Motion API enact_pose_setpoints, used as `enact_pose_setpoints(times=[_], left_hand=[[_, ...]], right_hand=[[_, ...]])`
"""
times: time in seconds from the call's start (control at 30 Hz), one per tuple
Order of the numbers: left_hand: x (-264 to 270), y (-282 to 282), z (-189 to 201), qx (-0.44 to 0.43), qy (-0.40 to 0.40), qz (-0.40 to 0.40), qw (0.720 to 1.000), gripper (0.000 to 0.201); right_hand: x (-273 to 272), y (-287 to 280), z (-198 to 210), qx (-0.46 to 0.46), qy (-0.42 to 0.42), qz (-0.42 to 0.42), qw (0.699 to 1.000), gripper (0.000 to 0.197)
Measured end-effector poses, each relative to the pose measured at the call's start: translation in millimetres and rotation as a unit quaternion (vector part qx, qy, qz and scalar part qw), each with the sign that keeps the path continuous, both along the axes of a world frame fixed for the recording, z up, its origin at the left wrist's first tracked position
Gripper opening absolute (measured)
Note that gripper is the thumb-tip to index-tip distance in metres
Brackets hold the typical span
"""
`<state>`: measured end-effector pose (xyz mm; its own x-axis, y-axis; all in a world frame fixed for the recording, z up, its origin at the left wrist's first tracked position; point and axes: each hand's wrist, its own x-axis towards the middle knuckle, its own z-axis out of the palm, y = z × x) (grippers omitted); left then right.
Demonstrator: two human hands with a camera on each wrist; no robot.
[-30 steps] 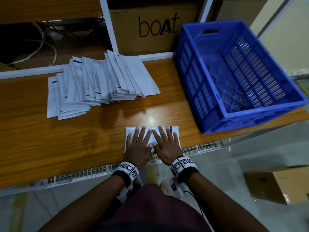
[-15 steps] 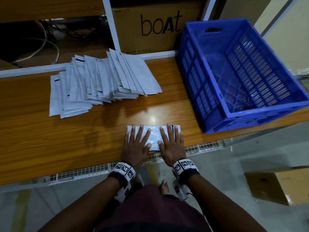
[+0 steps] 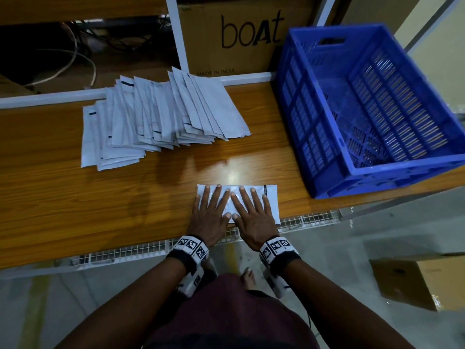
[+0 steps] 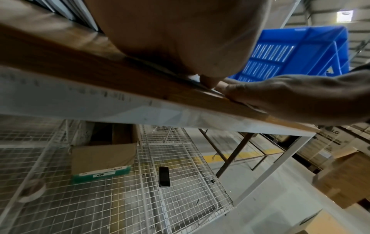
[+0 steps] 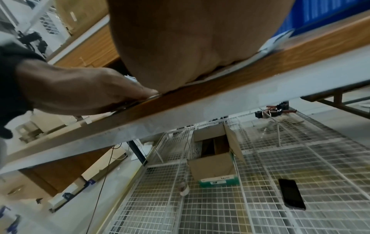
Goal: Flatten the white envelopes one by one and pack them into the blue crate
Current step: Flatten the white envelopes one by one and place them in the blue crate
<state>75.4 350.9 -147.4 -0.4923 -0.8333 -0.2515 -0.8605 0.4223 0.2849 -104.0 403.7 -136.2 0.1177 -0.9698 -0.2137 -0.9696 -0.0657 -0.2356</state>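
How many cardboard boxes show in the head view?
2. The boAt box stands on the shelf behind the table, left of the blue crate. A plain box sits on the floor at lower right. Others may be out of frame.

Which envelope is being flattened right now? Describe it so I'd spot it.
On the wooden table, look at the near edge, left of the blue crate. One white envelope lies alone under both flat hands, apart from the fanned pile farther back.

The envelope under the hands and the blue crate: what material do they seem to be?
Envelope: likely thin plastic film; it looks white, slightly glossy and crinkled, though coated paper is possible. Crate: moulded plastic, evenly blue, with slotted lattice walls and a cut-out handle.
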Motion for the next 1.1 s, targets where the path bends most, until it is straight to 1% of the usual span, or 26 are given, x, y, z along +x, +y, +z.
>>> enact_pose_setpoints(times=[0.07,0.17,0.23,0.3,0.37,0.43,0.5,0.6,0.67,0.77,0.83,0.93,1.0,1.1], left_hand=[[4,1,2,-0.002,0.015,0.001,1.000,0.071],[9,4,1,-0.035,0.033,0.000,0.999,0.067],[12,6,-3,-0.052,0.028,-0.002,0.998,0.065],[13,6,-7,-0.049,0.017,-0.006,0.999,0.064],[12,5,-9,-0.047,0.011,-0.002,0.999,0.064],[11,4,-8,-0.049,0.010,0.001,0.999,0.064],[11,4,-8,-0.045,0.007,-0.002,0.999,0.065],[12,3,-9,-0.035,0.000,0.000,0.999,0.066],[12,3,-7,-0.035,0.004,-0.002,0.999,0.066],[12,2,0,-0.023,0.006,-0.006,1.000,0.068],[12,1,5,-0.040,0.001,-0.009,0.999,0.067],[11,0,8,-0.051,0.000,-0.038,0.998,0.064],[12,-2,8,-0.039,0.007,-0.059,0.997,0.064],[16,-6,5,-0.031,0.003,-0.088,0.996,0.079]], right_hand=[[0,0,0,0.006,0.005,0.001,1.000,0.059],[-2,-2,0,0.010,-0.003,0.003,1.000,0.060],[-5,-3,0,0.020,-0.019,0.009,1.000,0.060],[-8,-5,4,0.036,-0.049,0.010,0.998,0.059],[-12,-7,14,0.043,-0.099,-0.008,0.994,0.057],[-15,-7,20,0.013,-0.116,-0.038,0.992,0.056],[-17,-3,18,-0.014,-0.086,-0.046,0.995,0.056],[-20,4,6,-0.014,-0.036,-0.013,0.999,0.056],[-20,4,2,-0.015,-0.020,-0.009,1.000,0.056],[-17,3,2,-0.010,-0.010,-0.016,1.000,0.056],[-17,3,3,-0.009,-0.007,-0.018,1.000,0.056],[-17,2,3,-0.002,0.002,-0.013,1.000,0.057],[-18,1,2,0.006,0.002,-0.009,1.000,0.057],[-20,1,4,0.015,-0.012,-0.005,1.000,0.057]])
